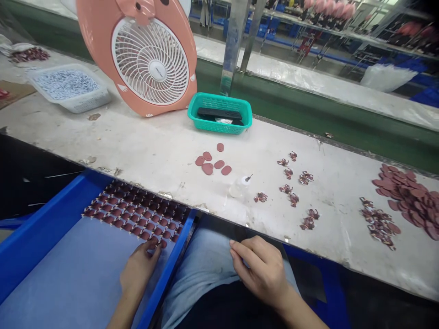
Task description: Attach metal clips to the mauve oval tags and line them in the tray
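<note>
In the tray (68, 258), our left hand (142, 262) pinches a disc (163, 244), likely for alignment; our right hand (262, 267) curls, grip unclear.

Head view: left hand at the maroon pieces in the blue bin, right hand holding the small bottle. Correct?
No: in the head view the small bottle stands on the table, apart from the right hand. The left hand is at the maroon pieces in the blue bin.
</note>
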### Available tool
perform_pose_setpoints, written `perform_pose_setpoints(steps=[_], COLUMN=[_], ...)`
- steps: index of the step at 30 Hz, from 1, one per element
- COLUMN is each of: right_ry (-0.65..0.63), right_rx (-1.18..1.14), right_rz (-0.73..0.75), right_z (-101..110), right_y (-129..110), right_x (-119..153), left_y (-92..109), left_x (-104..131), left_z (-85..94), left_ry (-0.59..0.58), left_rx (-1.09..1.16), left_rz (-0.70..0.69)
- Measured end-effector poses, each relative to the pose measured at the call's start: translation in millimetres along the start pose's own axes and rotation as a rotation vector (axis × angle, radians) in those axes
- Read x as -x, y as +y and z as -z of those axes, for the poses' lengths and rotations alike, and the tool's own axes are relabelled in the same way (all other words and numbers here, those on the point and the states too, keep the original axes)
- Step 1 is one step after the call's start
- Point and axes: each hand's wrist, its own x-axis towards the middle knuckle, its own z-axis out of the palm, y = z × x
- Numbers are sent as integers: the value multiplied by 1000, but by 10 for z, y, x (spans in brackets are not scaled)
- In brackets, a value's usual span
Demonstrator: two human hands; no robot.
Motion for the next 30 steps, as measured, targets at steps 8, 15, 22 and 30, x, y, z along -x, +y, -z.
perform_pose_setpoints(steps=[8,15,22,30], right_ry=[199,87,92,144], right_rx=[64,70,26,-34], right_rz=[-193,-438,-390,-362], right_z=[58,-210,-204,76], right_y=[235,500,458,430], right_x=[-238,-668,-681,-344], left_y=[453,1878,2812,2509], left_x=[380,158,-376,-122], left_z=[426,977,1174,993], left_ry=[367,721,307,147], left_rx=[116,40,-181,-338], left_rz=[-144,-1088,-1135,-1267])
